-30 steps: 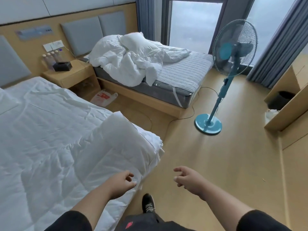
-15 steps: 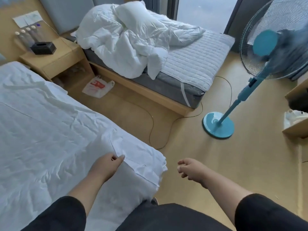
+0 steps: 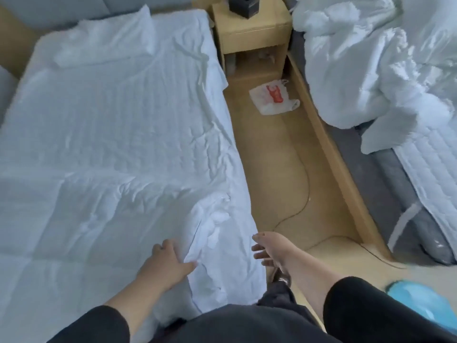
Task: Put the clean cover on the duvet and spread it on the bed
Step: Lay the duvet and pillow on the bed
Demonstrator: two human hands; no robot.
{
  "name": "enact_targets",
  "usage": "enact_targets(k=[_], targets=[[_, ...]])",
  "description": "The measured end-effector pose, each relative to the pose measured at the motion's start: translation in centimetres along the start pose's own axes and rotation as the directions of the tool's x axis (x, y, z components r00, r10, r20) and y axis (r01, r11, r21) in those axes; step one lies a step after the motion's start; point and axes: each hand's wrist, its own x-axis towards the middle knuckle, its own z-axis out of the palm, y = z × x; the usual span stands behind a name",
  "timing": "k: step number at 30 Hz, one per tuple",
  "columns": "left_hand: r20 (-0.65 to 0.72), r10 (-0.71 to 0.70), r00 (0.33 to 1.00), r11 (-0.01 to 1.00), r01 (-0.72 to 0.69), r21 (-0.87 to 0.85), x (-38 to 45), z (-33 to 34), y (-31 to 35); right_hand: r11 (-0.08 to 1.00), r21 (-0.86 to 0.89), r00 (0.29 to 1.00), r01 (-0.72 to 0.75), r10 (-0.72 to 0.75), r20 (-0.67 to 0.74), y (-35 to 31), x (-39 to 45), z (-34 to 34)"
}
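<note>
Duvet (image 3: pixel 103 149) in its white cover fills the left half of my view, spread flat and wrinkled over the near bed, with a pillow (image 3: pixel 103 43) at the upper left. A second bed (image 3: pixel 420 174) runs down the right edge, its bare quilted pad showing under a crumpled heap of white bedding (image 3: pixel 371 58) at the upper right. Between the beds I see a strip of wooden floor (image 3: pixel 279 154), with a bedside cabinet (image 3: pixel 252 33) at top centre and a dark box (image 3: pixel 243 6) on it. My left hand (image 3: pixel 165 262), lower centre, lies on the duvet's bunched near corner, fingers fairly straight and thumb against a fold. My right hand (image 3: pixel 272 248) hangs just beside that corner over the floor, fingers loose, holding nothing. A white plastic bag (image 3: pixel 273 97) with red print lies on the floor near the cabinet.
</note>
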Motion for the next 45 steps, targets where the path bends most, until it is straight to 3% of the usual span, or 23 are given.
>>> enact_targets(k=[5, 8, 12, 15, 20, 24, 26, 28, 30, 33, 37, 39, 41, 45], targets=[[-0.148, -0.178, 0.973, 0.983, 0.168, -0.075, -1.2, 3.2, 2.9, 0.995, -0.028, 0.991, -0.094, 0.096, 0.093, -5.9, 5.4, -1.9], [-0.182, -0.276, 0.944, 0.939, 0.224, -0.261, -1.1, 3.9, 2.9, 0.985, 0.001, 0.976, -0.175, 0.173, 0.131, -8.0, 7.7, -0.6], [-0.213, -0.284, 0.935, 0.9, 0.183, -0.395, -1.0, 4.7, 0.8, 0.928, 0.187, 0.926, -0.322, 0.269, 0.264, -8.8, 9.1, 2.7], [-0.242, -0.268, 0.933, 0.866, 0.123, -0.484, -1.5, 4.5, -0.4, 0.901, 0.212, 0.894, -0.378, 0.295, 0.338, -9.2, 8.7, 6.1], [-0.258, -0.206, 0.944, 0.86, 0.048, -0.508, -2.2, 3.0, -2.5, 0.922, 0.15, 0.93, -0.356, 0.334, 0.155, -9.2, 10.1, 10.4], [-0.21, -0.138, 0.968, 0.858, 0.011, -0.513, -1.5, 4.1, -4.1, 0.805, 0.503, 0.948, -0.314, 0.234, 0.216, -8.3, 13.1, 12.7], [-0.179, -0.116, 0.977, 0.85, 0.004, -0.526, -1.0, 4.7, -4.7, 0.814, 0.547, 0.98, -0.197, 0.146, 0.134, -9.8, 13.5, 13.3], [-0.151, -0.095, 0.984, 0.829, -0.006, -0.559, -0.8, 4.9, -5.0, 0.887, 0.459, 0.997, -0.048, 0.07, -0.031, -13.4, 12.9, 13.6], [-0.125, -0.06, 0.99, 0.823, -0.022, -0.567, -0.7, 4.5, -5.0, 0.943, 0.295, 0.985, 0.155, -0.124, -0.121, -19.8, 10.7, 13.8], [-0.151, 0.088, 0.985, 0.895, -0.144, -0.421, -0.3, 3.8, -3.6, 0.873, 0.11, 0.878, 0.475, -0.461, -0.134, -31.0, 6.7, 14.9], [-0.18, 0.266, 0.947, 0.871, -0.316, -0.376, 1.4, 4.6, -0.3, 0.79, -0.004, 0.771, 0.613, -0.599, -0.218, -42.2, 4.0, 14.2], [-0.17, 0.249, 0.954, 0.849, -0.299, -0.436, 2.1, 6.1, 0.2, 0.771, -0.155, 0.74, 0.618, -0.637, -0.216, -44.2, 4.3, 12.5], [-0.118, 0.194, 0.974, 0.843, -0.227, -0.487, 2.5, 8.1, 0.0, 0.762, -0.322, 0.763, 0.562, -0.628, -0.156, -43.3, 5.7, 11.4], [0.048, 0.066, 0.997, 0.87, -0.034, -0.491, 2.5, 12.0, 0.1, 0.938, -0.179, 0.952, 0.297, -0.306, -0.022, -36.1, 11.1, 9.5]])
